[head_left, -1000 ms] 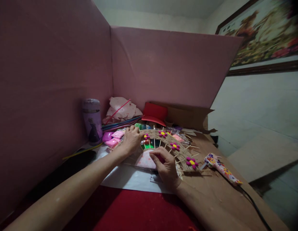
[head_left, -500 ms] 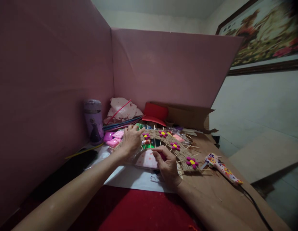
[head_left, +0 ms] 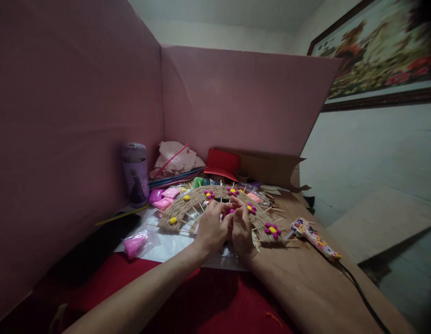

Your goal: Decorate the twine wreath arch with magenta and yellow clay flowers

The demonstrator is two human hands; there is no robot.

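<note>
A woven twine arch (head_left: 187,202) with wooden sticks poking out lies on white paper (head_left: 173,246). Magenta clay flowers with yellow centres (head_left: 272,229) sit along its right half, and bare yellow dots (head_left: 172,221) on its left half. My left hand (head_left: 211,228) and my right hand (head_left: 241,226) are together in front of the arch's middle, fingers curled and pinching a small magenta piece of clay (head_left: 229,212) between them.
A patterned glue gun (head_left: 312,236) with a black cord lies right of the arch. A purple tumbler (head_left: 135,172), clay packets (head_left: 162,198), a pink bag (head_left: 138,242), red card (head_left: 222,163) and pink board walls surround the work. A red cloth (head_left: 187,297) covers the near table.
My left hand has left the arch's left end and come to the middle to meet my right hand. The yellow dots on the left half now show.
</note>
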